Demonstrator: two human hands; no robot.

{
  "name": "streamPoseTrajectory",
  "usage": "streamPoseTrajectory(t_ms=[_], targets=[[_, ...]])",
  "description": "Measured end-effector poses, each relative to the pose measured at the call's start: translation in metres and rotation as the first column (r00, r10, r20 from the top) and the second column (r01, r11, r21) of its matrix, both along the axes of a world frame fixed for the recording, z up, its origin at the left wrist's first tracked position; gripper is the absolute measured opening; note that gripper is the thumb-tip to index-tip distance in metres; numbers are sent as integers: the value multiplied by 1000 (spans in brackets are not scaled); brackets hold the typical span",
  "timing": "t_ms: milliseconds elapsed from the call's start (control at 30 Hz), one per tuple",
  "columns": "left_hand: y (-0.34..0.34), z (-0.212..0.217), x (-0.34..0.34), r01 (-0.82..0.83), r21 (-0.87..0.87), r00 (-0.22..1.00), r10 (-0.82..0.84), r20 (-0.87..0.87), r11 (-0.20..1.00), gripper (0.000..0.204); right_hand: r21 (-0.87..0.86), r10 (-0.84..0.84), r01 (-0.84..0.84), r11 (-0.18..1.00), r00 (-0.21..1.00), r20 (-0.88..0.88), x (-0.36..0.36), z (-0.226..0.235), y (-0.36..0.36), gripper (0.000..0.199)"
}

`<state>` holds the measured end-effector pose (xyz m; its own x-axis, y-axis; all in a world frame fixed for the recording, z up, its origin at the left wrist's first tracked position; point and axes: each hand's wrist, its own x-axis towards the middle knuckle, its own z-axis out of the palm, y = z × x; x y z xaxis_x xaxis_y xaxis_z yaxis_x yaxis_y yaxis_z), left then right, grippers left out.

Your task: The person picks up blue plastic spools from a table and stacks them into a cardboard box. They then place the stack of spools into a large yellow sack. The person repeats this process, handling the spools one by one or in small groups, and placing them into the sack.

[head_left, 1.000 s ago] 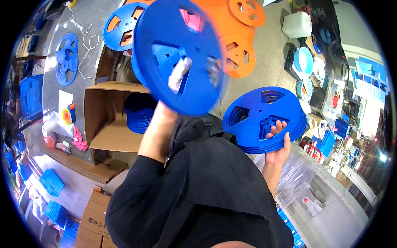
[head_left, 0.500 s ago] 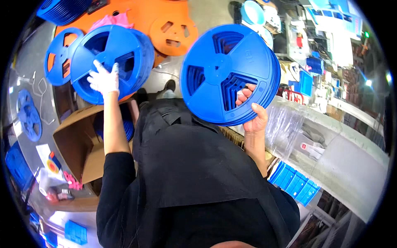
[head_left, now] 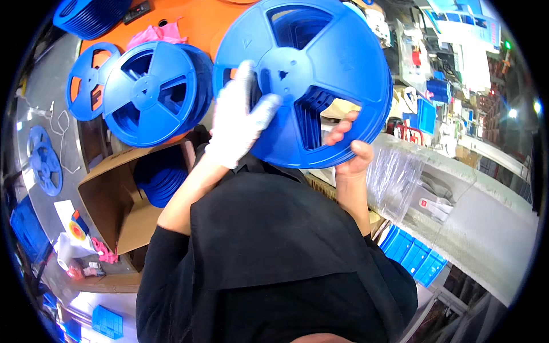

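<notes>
My right hand point(head_left: 351, 150) grips a stack of large blue plastic reels point(head_left: 354, 51) by the lower right rim, its fingers curled into a cutout. The stack is held up before me with a flat face toward me. My left hand point(head_left: 231, 126), in a white glove, is at the left side of this stack, thumb and fingers apart over a cutout; whether it touches is unclear. Left of it, another stack of blue reels point(head_left: 170, 70) leans by the orange surface, with a single blue reel point(head_left: 90, 78) beside it.
An open cardboard box point(head_left: 103, 208) with blue reels point(head_left: 163, 182) inside sits below the left stack. A pink cloth point(head_left: 157, 35) lies on the orange surface point(head_left: 197, 26). Small blue reels point(head_left: 44, 163) rest on the grey table at left. A pale ledge point(head_left: 474, 223) runs along the right.
My left hand has left the leaning stack and moved right to the held reels. The held stack has come up and left, appearing larger; the orange reel behind is now mostly hidden.
</notes>
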<state>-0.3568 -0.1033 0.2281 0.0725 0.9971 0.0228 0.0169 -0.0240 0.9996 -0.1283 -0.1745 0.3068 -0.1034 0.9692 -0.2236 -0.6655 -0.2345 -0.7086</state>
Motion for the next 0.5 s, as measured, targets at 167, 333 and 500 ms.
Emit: streamPoseTrajectory(t_ms=[167, 333, 500], targets=[[-5, -7, 10, 217, -296, 716, 55, 696, 930, 86, -76, 70, -48, 996, 946, 317, -66, 20, 12, 76], [-23, -13, -56, 484, -408, 357, 251, 900, 774, 80, -50, 5, 17, 999, 914, 406, -35, 12, 8, 65], [-29, -29, -58, 570, -31, -223, 191, 956, 821, 94, -112, -97, 164, 980, 889, 447, -21, 0, 1, 58]])
